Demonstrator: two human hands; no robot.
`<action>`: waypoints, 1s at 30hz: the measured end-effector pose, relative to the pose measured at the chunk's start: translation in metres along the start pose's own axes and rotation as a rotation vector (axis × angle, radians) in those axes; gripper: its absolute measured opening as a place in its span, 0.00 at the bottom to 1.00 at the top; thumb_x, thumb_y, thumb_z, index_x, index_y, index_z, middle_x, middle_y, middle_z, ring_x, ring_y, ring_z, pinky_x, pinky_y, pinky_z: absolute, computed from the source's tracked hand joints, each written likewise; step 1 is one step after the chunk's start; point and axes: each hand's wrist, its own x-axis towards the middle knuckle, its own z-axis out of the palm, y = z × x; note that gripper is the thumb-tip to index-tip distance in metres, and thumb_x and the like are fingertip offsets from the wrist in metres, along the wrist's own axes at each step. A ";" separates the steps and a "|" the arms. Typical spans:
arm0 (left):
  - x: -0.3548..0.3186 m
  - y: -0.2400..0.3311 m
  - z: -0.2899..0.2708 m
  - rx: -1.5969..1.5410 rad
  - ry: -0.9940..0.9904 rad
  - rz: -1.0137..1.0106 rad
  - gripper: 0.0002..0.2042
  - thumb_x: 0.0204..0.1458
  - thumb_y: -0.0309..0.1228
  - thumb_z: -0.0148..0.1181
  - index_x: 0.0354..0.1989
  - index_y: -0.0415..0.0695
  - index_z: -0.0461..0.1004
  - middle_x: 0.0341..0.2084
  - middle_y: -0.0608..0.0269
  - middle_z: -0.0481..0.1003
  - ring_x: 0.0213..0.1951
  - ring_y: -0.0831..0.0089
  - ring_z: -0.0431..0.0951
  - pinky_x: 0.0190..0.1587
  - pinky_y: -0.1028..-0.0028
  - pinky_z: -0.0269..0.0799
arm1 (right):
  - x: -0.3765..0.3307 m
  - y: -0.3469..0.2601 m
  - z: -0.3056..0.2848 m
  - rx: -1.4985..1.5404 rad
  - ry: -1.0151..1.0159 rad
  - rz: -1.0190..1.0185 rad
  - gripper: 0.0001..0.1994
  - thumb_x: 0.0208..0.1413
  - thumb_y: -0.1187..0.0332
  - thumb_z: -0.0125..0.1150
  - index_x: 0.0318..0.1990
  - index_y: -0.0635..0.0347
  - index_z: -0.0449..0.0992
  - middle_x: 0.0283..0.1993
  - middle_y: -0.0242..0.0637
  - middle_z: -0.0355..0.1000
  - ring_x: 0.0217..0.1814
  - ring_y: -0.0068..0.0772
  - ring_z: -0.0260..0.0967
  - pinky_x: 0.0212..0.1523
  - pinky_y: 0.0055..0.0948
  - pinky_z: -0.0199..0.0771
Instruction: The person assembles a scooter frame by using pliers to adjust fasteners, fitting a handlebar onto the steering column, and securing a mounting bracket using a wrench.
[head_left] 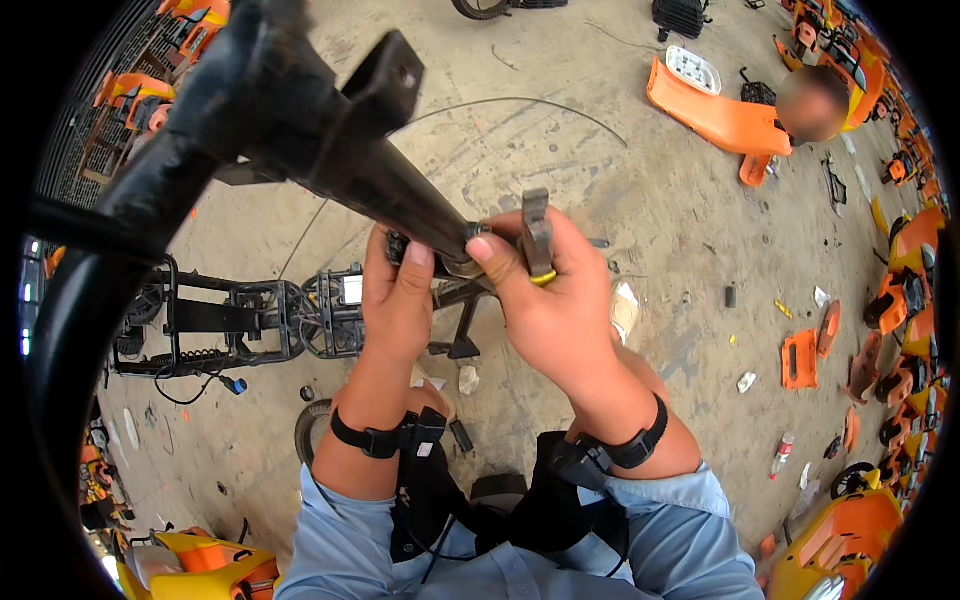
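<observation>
A long black metal steering column (300, 130) runs from the upper left down to the middle of the view, with a flat bracket welded near its top. My left hand (397, 300) grips its lower end from the left, thumb pressed on the tube. My right hand (550, 305) holds a grey tool with a yellow tip (537, 240) against a metal ring at that same end, thumb touching the ring. Both wrists wear black straps.
A stripped black scooter frame (240, 320) with wiring lies on the concrete floor to the left. Orange body panels (715, 115) and several orange parts (800, 358) lie at the right. A person sits at the upper right. A thin cable (520, 100) curves across the floor.
</observation>
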 end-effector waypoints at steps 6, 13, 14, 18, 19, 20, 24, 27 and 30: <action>0.001 0.007 -0.004 0.027 -0.095 0.044 0.24 0.60 0.30 0.61 0.61 0.36 0.61 0.50 0.59 0.71 0.51 0.73 0.71 0.59 0.69 0.67 | -0.001 -0.007 -0.002 0.018 -0.006 0.007 0.09 0.53 0.74 0.70 0.39 0.65 0.77 0.31 0.41 0.75 0.33 0.30 0.72 0.35 0.28 0.71; 0.006 0.017 -0.006 0.238 -0.078 0.128 0.37 0.53 0.45 0.69 0.63 0.34 0.61 0.55 0.52 0.71 0.56 0.65 0.72 0.60 0.65 0.66 | -0.003 -0.010 -0.006 0.011 -0.008 -0.006 0.08 0.54 0.75 0.69 0.40 0.65 0.78 0.34 0.40 0.77 0.35 0.27 0.74 0.37 0.26 0.73; 0.007 0.018 -0.006 0.254 -0.081 0.124 0.37 0.53 0.44 0.69 0.64 0.34 0.60 0.55 0.52 0.71 0.55 0.65 0.72 0.60 0.65 0.67 | -0.002 -0.010 -0.007 0.011 -0.011 0.000 0.08 0.54 0.75 0.69 0.40 0.65 0.78 0.34 0.40 0.77 0.35 0.27 0.74 0.37 0.26 0.73; 0.010 0.026 0.002 0.242 -0.105 0.061 0.37 0.53 0.42 0.71 0.64 0.34 0.60 0.55 0.51 0.71 0.55 0.63 0.74 0.60 0.63 0.68 | -0.004 -0.009 -0.007 -0.013 -0.004 -0.012 0.08 0.54 0.74 0.69 0.41 0.65 0.77 0.34 0.40 0.77 0.36 0.27 0.74 0.37 0.27 0.74; 0.011 0.027 0.004 0.221 -0.112 0.038 0.37 0.52 0.41 0.71 0.64 0.34 0.61 0.55 0.51 0.72 0.56 0.63 0.74 0.61 0.63 0.68 | -0.004 -0.008 -0.008 0.008 -0.024 0.004 0.09 0.55 0.74 0.69 0.42 0.64 0.77 0.36 0.41 0.77 0.37 0.27 0.74 0.39 0.28 0.74; 0.012 0.028 0.004 0.228 -0.144 0.050 0.37 0.52 0.41 0.71 0.64 0.34 0.61 0.55 0.51 0.72 0.55 0.62 0.74 0.61 0.62 0.69 | -0.004 -0.007 -0.009 0.029 -0.044 0.020 0.10 0.55 0.74 0.69 0.43 0.64 0.77 0.37 0.42 0.77 0.38 0.27 0.74 0.40 0.28 0.74; 0.015 0.027 0.003 0.199 -0.175 0.076 0.32 0.51 0.35 0.72 0.61 0.33 0.66 0.54 0.54 0.74 0.54 0.67 0.76 0.59 0.67 0.70 | -0.001 -0.004 -0.012 0.117 -0.123 0.051 0.14 0.54 0.73 0.69 0.47 0.63 0.76 0.45 0.44 0.75 0.44 0.33 0.75 0.45 0.30 0.74; 0.016 0.024 0.003 0.179 -0.134 0.080 0.29 0.50 0.32 0.73 0.58 0.33 0.70 0.52 0.56 0.76 0.53 0.69 0.76 0.58 0.69 0.71 | 0.007 -0.002 -0.013 -0.100 -0.185 -0.266 0.17 0.53 0.72 0.70 0.50 0.62 0.76 0.48 0.44 0.74 0.47 0.39 0.75 0.48 0.33 0.74; 0.015 0.021 0.003 0.142 -0.111 0.080 0.28 0.50 0.33 0.73 0.56 0.33 0.72 0.51 0.56 0.76 0.52 0.68 0.77 0.57 0.68 0.72 | 0.007 0.000 -0.010 -0.120 -0.151 -0.264 0.16 0.51 0.72 0.72 0.47 0.62 0.76 0.46 0.44 0.75 0.46 0.45 0.75 0.47 0.35 0.74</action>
